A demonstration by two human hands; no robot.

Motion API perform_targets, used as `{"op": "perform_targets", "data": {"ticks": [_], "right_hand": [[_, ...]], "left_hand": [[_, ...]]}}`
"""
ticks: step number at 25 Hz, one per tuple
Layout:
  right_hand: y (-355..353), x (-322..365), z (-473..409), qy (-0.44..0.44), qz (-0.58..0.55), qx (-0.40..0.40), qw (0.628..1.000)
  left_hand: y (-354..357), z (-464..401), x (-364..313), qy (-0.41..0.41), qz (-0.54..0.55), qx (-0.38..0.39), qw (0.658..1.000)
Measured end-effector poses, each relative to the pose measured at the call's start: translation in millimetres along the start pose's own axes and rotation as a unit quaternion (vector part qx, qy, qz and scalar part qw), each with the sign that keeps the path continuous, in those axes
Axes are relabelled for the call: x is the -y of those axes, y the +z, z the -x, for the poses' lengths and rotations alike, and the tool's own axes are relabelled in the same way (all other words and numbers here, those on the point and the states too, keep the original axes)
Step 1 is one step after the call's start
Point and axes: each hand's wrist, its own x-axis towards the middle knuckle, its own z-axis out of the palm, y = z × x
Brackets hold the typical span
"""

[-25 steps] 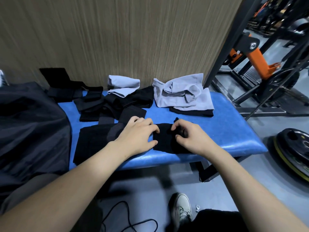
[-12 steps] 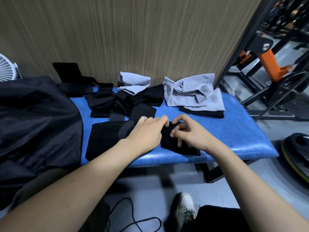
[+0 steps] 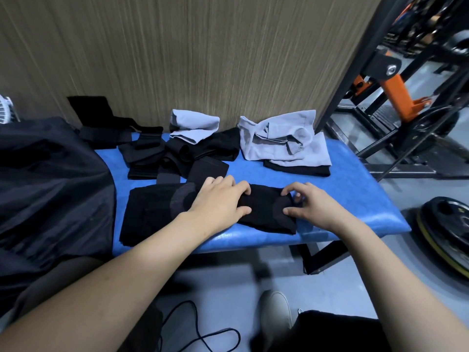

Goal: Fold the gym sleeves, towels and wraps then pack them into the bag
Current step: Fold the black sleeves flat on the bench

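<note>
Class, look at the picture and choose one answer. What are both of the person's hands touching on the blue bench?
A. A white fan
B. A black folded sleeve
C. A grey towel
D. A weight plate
B: the left hand lies on the black folded sleeve and the right hand pinches its right end, at the front of the blue bench; the grey towel lies untouched behind them.

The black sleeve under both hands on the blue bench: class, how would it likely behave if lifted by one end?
The black sleeve would probably droop and unfold: it is thin fabric lying flat on the bench in soft layers. It looks light for its size. The left hand presses it while the right hand pinches its edge, suggesting folds won't hold unaided.
</note>
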Motion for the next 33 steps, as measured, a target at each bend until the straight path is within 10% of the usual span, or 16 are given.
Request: {"op": "perform_targets", "data": {"ticks": [12,33], "right_hand": [[1,14,12,0.027,-0.29,0.001,0.957],[-10,8,13,0.04,-0.349,0.071,0.934]], "left_hand": [[-6,-8,-13,-0.074,0.28,0.049,0.956],[-19,-5,-9,-0.06,0.39,0.025,0.919]]}}
